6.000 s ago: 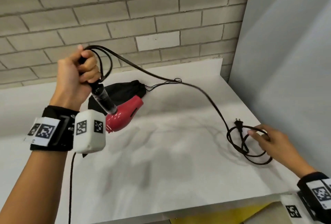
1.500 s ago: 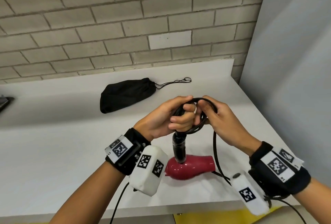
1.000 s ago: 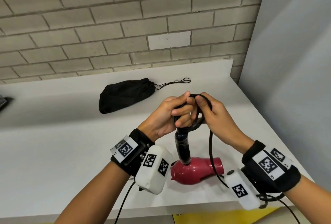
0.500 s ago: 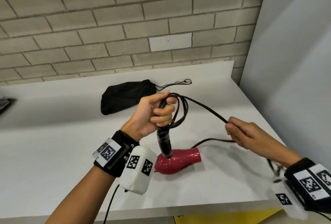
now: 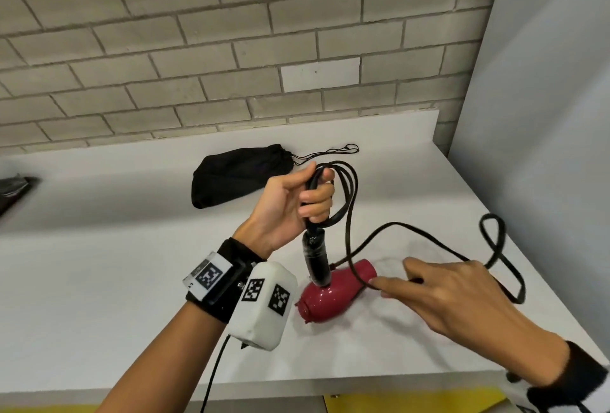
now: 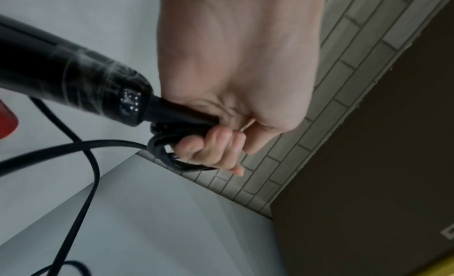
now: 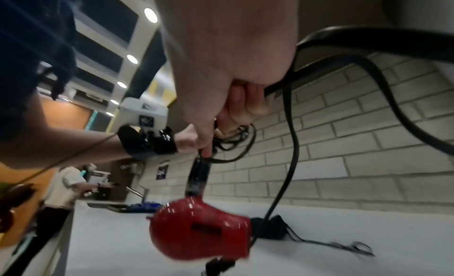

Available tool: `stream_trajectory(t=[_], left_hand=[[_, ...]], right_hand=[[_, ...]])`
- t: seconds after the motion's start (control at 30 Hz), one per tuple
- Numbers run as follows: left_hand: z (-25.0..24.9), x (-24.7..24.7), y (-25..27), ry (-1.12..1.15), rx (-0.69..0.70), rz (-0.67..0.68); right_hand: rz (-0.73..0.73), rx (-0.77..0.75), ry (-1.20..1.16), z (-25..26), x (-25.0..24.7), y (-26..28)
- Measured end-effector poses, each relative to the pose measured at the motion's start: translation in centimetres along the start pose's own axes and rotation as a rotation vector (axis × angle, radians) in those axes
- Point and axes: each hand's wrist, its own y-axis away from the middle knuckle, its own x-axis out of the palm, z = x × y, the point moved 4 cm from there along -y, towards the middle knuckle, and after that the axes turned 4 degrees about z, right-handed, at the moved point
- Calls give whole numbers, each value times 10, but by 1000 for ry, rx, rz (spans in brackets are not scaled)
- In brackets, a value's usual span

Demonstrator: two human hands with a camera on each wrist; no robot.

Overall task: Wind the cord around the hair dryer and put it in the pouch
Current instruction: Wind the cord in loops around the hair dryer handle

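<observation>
meanwhile, cord half-gathered above the counter

up over the white counter (image 5: 132, 280) the left hand (image 5: 287, 211) is curled tight around the black handle's top end and a few loops of the black cord (image 5: 351, 201), thumb up at the top of the loops. the left wrist view shows the same grip: fingers (image 6: 216, 148) wrapped round the handle's cord end with the coils bunched under them. the hair dryer (image 5: 333, 293) hangs from that grip, black handle up, red body down, nozzle pointing toward the right hand; whether the red body touches the counter cannot be told. the right hand (image 5: 455, 297) sits just right of the dryer, knuckles up, fingers bent around a stretch of cord; the right wrist view shows its fingers (image 7: 243, 103) closed on the cord, which runs out past the palm. from the left hand's loops one strand drops in front of the red body to the right hand's fingers. more cord arches above the counter to a loose, blurred loop near the right edge. the black pouch (image 5: 237, 175) lies on its side farther back by the brick wall (image 5: 231, 49), well apart from the dryer, its drawstring (image 5: 330, 152) trailing right.
</observation>
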Motion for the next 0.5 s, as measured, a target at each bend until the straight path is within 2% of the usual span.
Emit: stream_trajectory(t=[0.13,0.27,0.4,0.5], left_hand=[[14,13,-4,-117,-78,54],[28,24,-3,-297,-142,26],[38,36,3,-572,-181,57],[37,38,8,-638,-219,89]], right_hand=[[-45,-150,-76,10,-17,-18],[-91,-198,-162,13,-28,-36],[-224,-31,-361,-2,-44,-53],[-295,125,-445,-20,-50,-59]])
